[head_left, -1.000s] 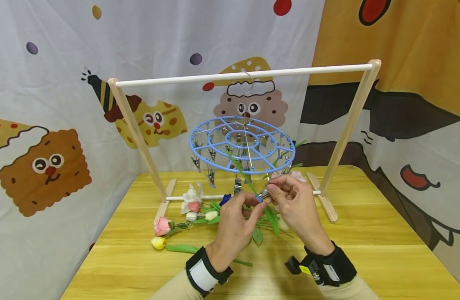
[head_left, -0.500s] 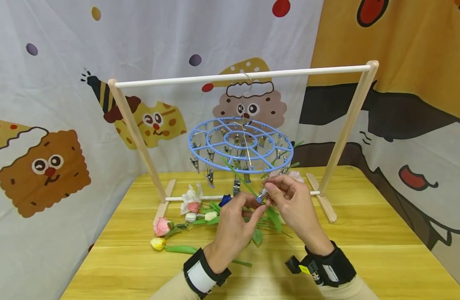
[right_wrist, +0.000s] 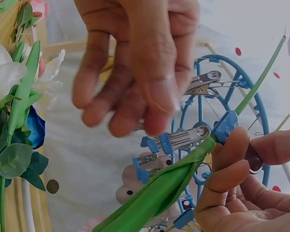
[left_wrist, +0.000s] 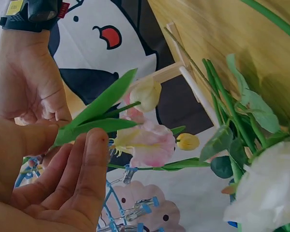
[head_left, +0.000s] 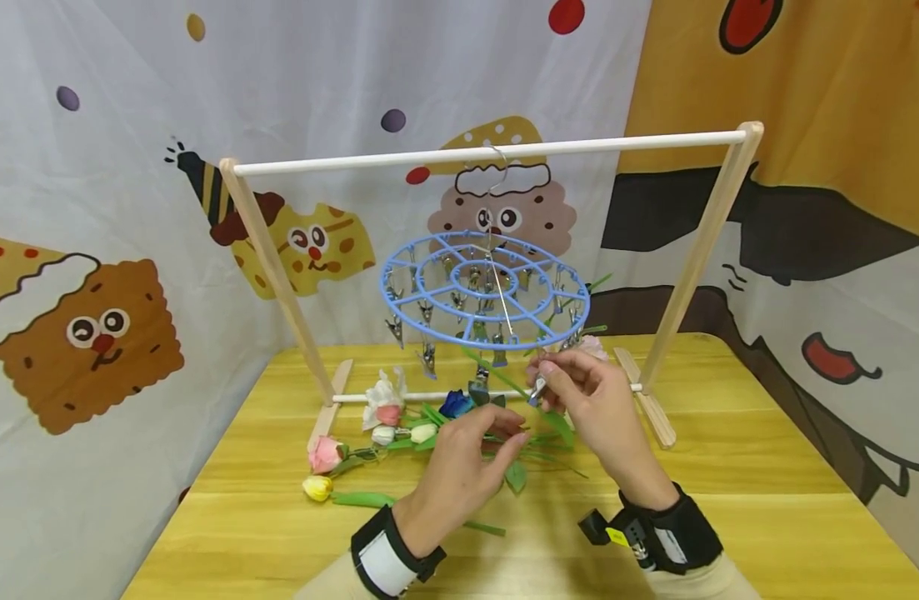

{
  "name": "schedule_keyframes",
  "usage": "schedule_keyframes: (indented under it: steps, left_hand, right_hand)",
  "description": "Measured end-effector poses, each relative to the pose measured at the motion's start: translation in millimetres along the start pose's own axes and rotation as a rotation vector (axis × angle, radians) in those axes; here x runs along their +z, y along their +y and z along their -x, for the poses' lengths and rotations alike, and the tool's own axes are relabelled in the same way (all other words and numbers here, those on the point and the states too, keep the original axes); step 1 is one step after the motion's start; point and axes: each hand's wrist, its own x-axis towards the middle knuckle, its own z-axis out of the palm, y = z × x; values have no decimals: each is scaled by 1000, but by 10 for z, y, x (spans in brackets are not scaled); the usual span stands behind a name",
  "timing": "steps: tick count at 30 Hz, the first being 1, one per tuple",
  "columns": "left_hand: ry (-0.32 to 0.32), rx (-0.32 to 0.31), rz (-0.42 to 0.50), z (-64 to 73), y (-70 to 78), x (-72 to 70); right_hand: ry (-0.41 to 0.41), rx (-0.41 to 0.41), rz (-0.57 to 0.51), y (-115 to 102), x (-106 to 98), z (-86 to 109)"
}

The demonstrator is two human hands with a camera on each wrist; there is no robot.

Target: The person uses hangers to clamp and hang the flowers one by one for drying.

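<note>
Beige-sleeved, the left hand [head_left: 459, 462] has been drawn off the clip [head_left: 536, 391], its fingers loosely bent around nothing; by the right hand [head_left: 600, 408] the clip is pinched below the ring [head_left: 385, 285], the stem [right_wrist: 259, 79] seemingly set. Only in the right wrist view is the stem plainly seen crossing the blue pads [right_wrist: 225, 127].

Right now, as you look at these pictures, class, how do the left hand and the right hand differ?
Hold: the right hand pinches a metal clip with blue tips, set at a green stem; the left hand holds nothing.

Place: in the head view, the right hand is higher, close under the blue rack, while the left hand is lower.

Shared: each has a black wrist strap.
</note>
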Motion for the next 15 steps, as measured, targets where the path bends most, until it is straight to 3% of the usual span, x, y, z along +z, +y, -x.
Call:
schedule_keyframes:
  steps: [15]
  left_hand:
    - [-165,-35,-59,131,-162,-165]
  right_hand:
    - [69,78,-5,6,-127,-59]
